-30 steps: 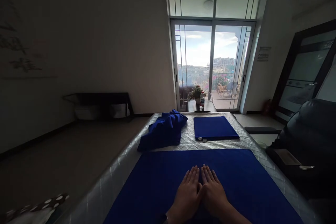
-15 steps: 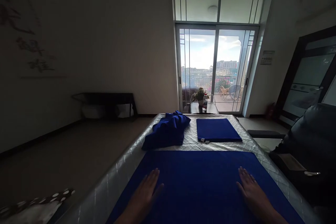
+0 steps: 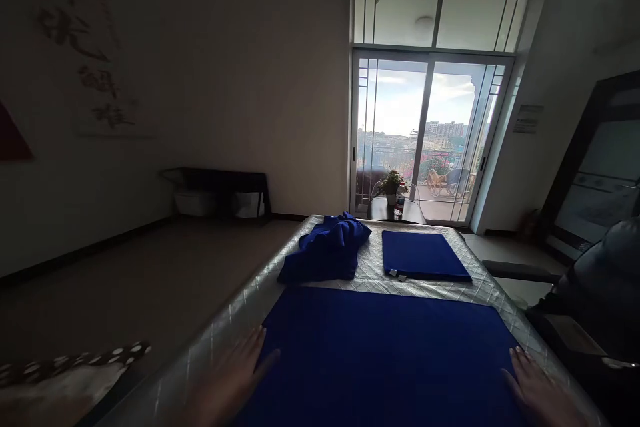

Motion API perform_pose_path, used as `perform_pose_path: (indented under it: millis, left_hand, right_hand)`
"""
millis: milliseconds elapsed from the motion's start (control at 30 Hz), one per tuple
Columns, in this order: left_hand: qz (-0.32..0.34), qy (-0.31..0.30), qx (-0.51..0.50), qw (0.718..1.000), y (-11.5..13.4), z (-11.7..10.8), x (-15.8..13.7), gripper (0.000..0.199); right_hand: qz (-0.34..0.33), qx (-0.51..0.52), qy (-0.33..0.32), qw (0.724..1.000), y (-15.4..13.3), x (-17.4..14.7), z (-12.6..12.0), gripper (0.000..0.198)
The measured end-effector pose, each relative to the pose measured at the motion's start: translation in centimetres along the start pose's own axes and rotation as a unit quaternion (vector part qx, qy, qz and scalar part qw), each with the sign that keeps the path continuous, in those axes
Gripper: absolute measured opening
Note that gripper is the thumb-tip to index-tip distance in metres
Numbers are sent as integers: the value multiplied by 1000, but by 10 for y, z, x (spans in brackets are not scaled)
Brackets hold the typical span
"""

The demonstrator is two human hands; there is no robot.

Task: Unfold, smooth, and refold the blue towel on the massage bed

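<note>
A large blue cloth [image 3: 385, 353] lies flat on a silvery quilted mattress [image 3: 240, 313] in front of me. My left hand [image 3: 230, 367], a little blurred, is at the cloth's left edge with its fingers stretched out. Over at the right edge my right hand [image 3: 540, 380] rests with fingers extended. Neither hand holds anything. Beyond the flat cloth, a crumpled blue cloth [image 3: 327, 250] is heaped on the left. Beside it on the right is a neatly folded blue cloth [image 3: 425, 255] with small white tags at its near edge.
A small dark table [image 3: 397, 212] with a potted plant [image 3: 391, 185] and a bottle [image 3: 400, 200] stands past the mattress, before a glass sliding door [image 3: 395, 120]. To the right is a black chair [image 3: 600, 280]. Polka-dot fabric [image 3: 75, 373] shows at lower left.
Both hands have moved outward from the cloth's middle to its left and right edges. The view has turned slightly to the left.
</note>
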State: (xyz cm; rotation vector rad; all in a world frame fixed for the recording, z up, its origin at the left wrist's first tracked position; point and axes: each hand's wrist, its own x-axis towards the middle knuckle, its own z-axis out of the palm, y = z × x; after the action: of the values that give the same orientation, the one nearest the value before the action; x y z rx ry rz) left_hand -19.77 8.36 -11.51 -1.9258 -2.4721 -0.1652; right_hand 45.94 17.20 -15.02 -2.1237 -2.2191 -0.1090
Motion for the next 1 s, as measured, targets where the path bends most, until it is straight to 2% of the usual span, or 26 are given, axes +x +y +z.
perform_pose_path:
  millis: [67,167,233,300,367,433,533,633,767,867,1000]
  left_hand:
    - [61,-20,-11,998,36,-14,13,82]
    - [187,-13,-55,981,117,-28,33,80]
    - [266,1,-89,960,175,-26,45,74]
    - [305,34,-114,945,223,-15,55,70]
    - [309,49,-130,941,253,0,64,70]
    - [299,46,-141,943,266,14,69,72]
    - [290,30,-156,944,268,24,71,76]
    - [287,8,-159,945,265,24,72,79]
    - [269,-11,-136,953,248,23,81,81]
    - [227,-6,-117,967,203,26,96,81]
    - [152,19,-114,982,107,30,117,79]
  right_hand:
    - [-41,-28,-7,999,-39,10,-17,68]
    - [-96,18,-6,995,-128,28,-47,66]
    - [-145,66,-11,987,-189,40,-60,65]
    - [-185,92,-13,978,-236,51,-65,63]
    - [-212,103,-14,972,-262,60,-59,62]
    - [-212,106,-18,971,-271,66,-48,63]
    - [-210,110,-23,971,-268,71,-32,62]
    - [-217,118,-26,969,-265,72,-29,62]
    - [-160,126,-47,978,-250,75,-36,66]
    - [-110,115,-51,986,-207,80,-34,71]
    - [-36,65,-13,997,-108,88,-17,70]
